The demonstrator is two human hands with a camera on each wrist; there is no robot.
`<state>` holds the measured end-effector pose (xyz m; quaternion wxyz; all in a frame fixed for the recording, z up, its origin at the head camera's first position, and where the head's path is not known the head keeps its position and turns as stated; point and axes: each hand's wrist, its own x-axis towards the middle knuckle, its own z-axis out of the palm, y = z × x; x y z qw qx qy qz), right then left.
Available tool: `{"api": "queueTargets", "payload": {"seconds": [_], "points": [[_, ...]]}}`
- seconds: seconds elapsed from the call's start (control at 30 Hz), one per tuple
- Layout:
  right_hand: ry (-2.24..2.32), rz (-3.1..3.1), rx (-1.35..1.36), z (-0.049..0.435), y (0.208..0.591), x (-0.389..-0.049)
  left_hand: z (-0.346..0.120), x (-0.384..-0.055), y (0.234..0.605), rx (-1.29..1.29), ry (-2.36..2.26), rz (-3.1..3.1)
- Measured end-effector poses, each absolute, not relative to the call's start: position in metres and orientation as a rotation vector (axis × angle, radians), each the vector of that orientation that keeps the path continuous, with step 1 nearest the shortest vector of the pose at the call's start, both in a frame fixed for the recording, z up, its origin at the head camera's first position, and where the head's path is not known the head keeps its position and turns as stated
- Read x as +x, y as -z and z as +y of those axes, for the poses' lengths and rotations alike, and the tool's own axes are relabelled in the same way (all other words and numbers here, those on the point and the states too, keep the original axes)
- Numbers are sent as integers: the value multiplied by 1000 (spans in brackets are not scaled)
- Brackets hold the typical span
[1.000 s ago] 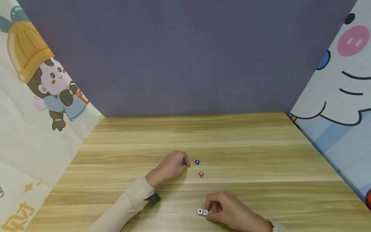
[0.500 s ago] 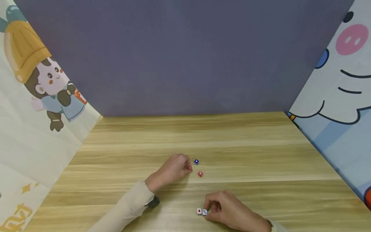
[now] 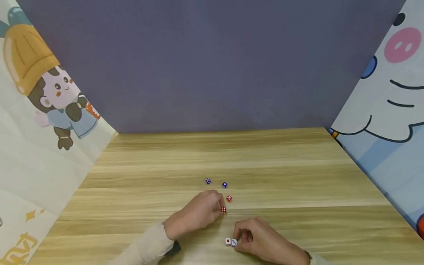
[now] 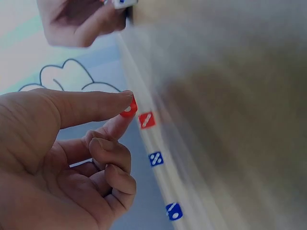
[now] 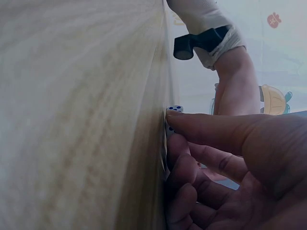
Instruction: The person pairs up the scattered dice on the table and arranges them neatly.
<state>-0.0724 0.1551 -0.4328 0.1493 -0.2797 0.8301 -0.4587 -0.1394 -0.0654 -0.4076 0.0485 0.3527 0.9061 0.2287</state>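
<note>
My left hand (image 3: 198,212) pinches a red die (image 3: 223,209) between thumb and forefinger; in the left wrist view this red die (image 4: 128,110) shows at the fingertips, the other fingers curled. Near the front of the table, my right hand (image 3: 263,241) holds a white die with blue pips (image 3: 234,242) between thumb and finger. Directly left of that die sits a second white die (image 3: 228,241) with one red pip on top. Another red die (image 3: 229,198) lies just beyond my left fingertips.
Two blue dice lie farther back, one blue die (image 3: 225,185) behind the loose red one and another blue die (image 3: 208,181) to its left. The wooden table (image 3: 281,165) ends at a grey-purple panel (image 3: 212,66). Cartoon-printed sheets flank both sides.
My left hand has come nearer and slightly right with the red die, past the loose red one, uncovering the left blue die. My right hand and the white dice stay put.
</note>
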Motion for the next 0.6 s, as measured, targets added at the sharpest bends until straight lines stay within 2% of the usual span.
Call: {"api": "queueTargets", "payload": {"seconds": [0.23,0.6], "points": [[1328,2380,-842,157,433,-73,-62,-131,414,1159,-635,2764],[1350,2333,-817,156,433,-73,-61,-127,416,1100,-655,2745]]}}
